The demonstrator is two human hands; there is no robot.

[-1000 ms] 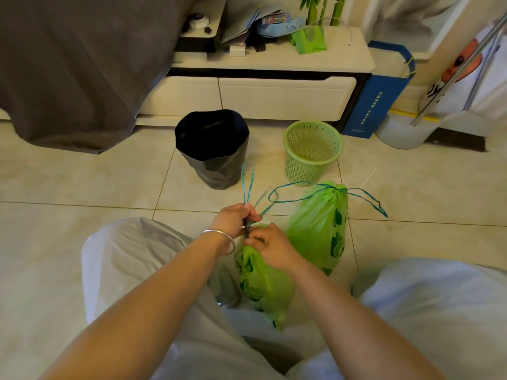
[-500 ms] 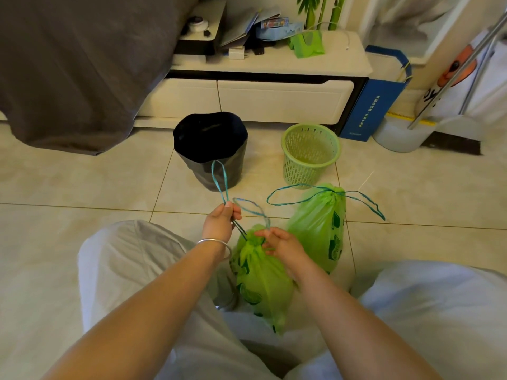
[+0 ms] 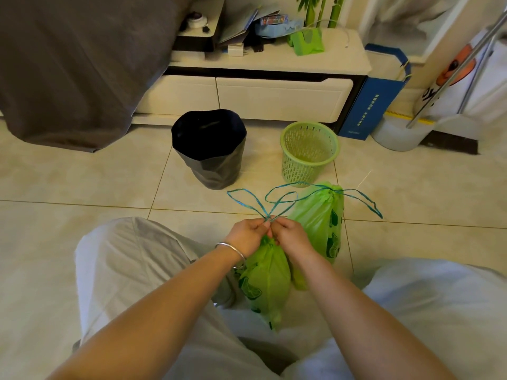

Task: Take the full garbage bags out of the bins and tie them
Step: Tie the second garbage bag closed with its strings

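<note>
The left hand point(image 3: 248, 237) and the right hand point(image 3: 290, 237) meet knuckle to knuckle, each pinching the teal drawstring point(image 3: 253, 202) right at the gathered neck of the near garbage bag point(image 3: 264, 278), which hangs just below them between the person's knees. Two string loops fan up and away from the fingertips. The step in hand looks like cinching a knot: it should go best if both hands pull the loops apart evenly while staying low against the neck, so the knot seats tight on the plastic. This bag's long axis runs from the hands down toward the person, neck uppermost. Just right of the right hand stands a second garbage bag point(image 3: 319, 215), upright, its neck already drawn shut and its own strings splayed sideways. Farther beyond the hands sit the black bin point(image 3: 219, 168) and the green basket bin point(image 3: 308, 157), both unlined
</note>
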